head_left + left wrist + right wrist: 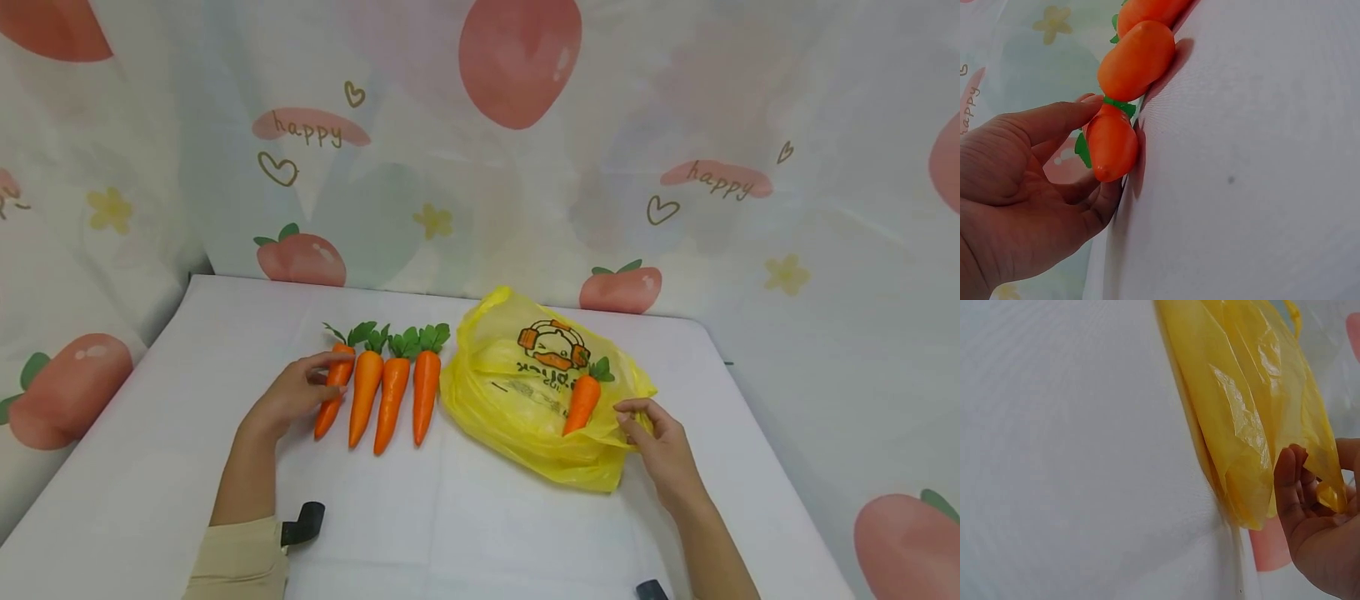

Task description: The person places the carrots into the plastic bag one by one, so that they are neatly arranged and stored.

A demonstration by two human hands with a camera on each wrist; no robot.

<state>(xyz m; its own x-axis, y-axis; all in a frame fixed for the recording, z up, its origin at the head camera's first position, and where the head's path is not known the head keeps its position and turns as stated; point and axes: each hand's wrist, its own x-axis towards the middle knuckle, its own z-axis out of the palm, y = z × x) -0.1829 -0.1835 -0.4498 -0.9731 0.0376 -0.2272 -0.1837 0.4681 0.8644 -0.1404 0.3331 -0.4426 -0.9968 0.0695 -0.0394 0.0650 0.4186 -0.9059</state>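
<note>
Several orange carrots with green leafy tops lie side by side on the white table. My left hand (300,387) is at the leftmost carrot (335,390), gripping it between thumb and fingers; the left wrist view shows this carrot (1112,145) tip-on. To the right lies a crumpled yellow plastic bag (487,392) with a duck print. Another carrot (582,403) rests at the bag, its leaves exposed and its tip hidden by a fold. With my right hand (663,446) I pinch the bag's right edge; in the right wrist view, the yellow plastic (1250,425) passes between thumb and fingers.
The other carrots (365,392) lie between my left hand and the bag, the rightmost carrot (426,392) close to the bag's left side. A fruit-patterned cloth (450,183) hangs behind the white table (360,517) and along its sides.
</note>
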